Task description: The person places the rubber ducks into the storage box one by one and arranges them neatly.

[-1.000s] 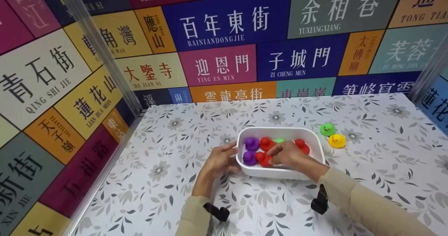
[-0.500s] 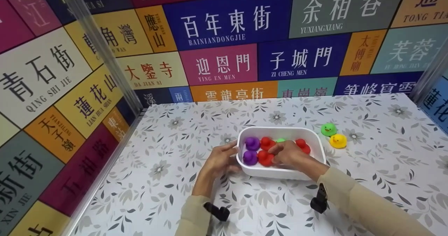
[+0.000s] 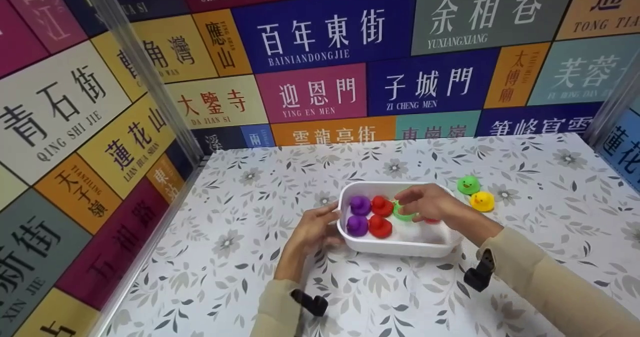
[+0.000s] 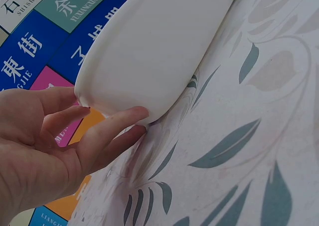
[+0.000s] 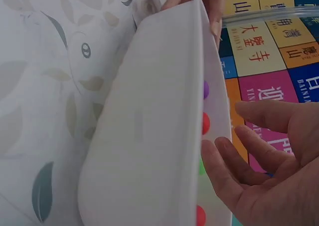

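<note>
My left hand (image 3: 315, 229) holds the left end of a white plastic box (image 3: 400, 247); in the left wrist view its fingers (image 4: 124, 117) rest against the end wall. Inside the box sit two purple rubber ducks (image 3: 359, 206) at the left and two red rubber ducks (image 3: 381, 227) beside them. My right hand (image 3: 432, 204) hovers over the box's right half, fingers spread and holding nothing in the right wrist view. Below it, a green rubber duck (image 3: 404, 213) and another red duck (image 3: 433, 221) are partly hidden.
Outside the box, to its right, a green duck (image 3: 468, 184) and a yellow duck (image 3: 482, 201) stand close together on the flower-patterned tabletop (image 3: 240, 257). Colourful panels with lettering (image 3: 320, 37) rise behind the table and along its left side.
My right hand has let go of the front red duck, which stays beside the purple ones. The hand has lifted and moved right and back. The left hand stays put.
</note>
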Tool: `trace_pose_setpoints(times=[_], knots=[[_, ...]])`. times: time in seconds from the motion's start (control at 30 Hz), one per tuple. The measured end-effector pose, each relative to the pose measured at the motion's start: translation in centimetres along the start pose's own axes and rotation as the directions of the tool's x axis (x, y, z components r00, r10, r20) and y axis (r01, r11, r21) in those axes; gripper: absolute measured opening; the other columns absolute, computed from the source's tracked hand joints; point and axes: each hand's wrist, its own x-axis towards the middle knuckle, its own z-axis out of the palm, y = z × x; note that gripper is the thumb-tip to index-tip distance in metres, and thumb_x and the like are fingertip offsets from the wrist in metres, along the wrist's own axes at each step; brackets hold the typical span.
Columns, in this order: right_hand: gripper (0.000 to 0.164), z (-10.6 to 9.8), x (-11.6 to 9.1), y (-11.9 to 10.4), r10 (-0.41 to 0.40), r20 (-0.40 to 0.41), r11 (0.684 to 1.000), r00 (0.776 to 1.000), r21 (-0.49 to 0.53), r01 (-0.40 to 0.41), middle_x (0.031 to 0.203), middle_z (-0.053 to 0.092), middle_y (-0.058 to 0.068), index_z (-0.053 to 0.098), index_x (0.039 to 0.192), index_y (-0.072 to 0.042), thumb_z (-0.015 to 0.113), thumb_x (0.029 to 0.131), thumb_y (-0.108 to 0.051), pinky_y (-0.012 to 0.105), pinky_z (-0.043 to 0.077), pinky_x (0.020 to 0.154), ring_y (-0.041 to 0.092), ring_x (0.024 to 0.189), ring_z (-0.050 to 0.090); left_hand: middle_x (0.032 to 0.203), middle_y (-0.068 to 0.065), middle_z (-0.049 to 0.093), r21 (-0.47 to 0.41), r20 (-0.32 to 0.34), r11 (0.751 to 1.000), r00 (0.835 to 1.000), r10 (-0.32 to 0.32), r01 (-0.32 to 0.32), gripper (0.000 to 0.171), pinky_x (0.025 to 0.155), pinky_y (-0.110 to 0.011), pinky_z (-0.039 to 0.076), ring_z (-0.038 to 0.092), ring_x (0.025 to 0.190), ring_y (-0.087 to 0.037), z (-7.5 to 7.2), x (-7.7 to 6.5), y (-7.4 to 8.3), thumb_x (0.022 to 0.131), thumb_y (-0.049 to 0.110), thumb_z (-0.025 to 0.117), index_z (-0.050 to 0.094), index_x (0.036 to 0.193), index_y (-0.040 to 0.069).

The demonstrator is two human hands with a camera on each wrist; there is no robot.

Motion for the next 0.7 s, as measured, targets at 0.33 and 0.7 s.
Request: trace_pose_setpoints(times=[0.33, 0.7], knots=[[0.059, -5.7, -2.1, 1.3, -0.150, 0.039, 0.988, 0.988, -0.033, 0.151, 0.146, 0.052, 0.023, 0.047, 0.148, -0.005, 0.066, 0.095, -0.021, 0.031, 0.063, 0.092, 0.024, 0.117, 0.064, 0.148, -0.021, 0.052, -0.004, 0.012, 1.000, 1.000, -0.001, 0.001, 0.046, 0.052, -0.025, 0.061, 0.073, 0.091, -0.024, -0.1, 0.1, 0.0, 0.098, 0.017, 0.061, 0.055, 0.144, 0.015], [0.069, -11.2, -3.4, 5.8, -0.211, -0.094, 0.977, 0.973, -0.050, 0.207, 0.151, 0.048, 0.016, 0.043, 0.151, -0.014, 0.067, 0.094, -0.046, 0.024, 0.060, 0.093, -0.008, 0.104, 0.060, 0.146, -0.021, 0.053, -0.042, 0.013, 0.999, 1.000, -0.013, 0.013, 0.047, 0.049, -0.024, 0.060, 0.070, 0.089, -0.023, 0.0, 0.1, -0.1, 0.099, 0.014, 0.059, 0.053, 0.145, 0.012]])
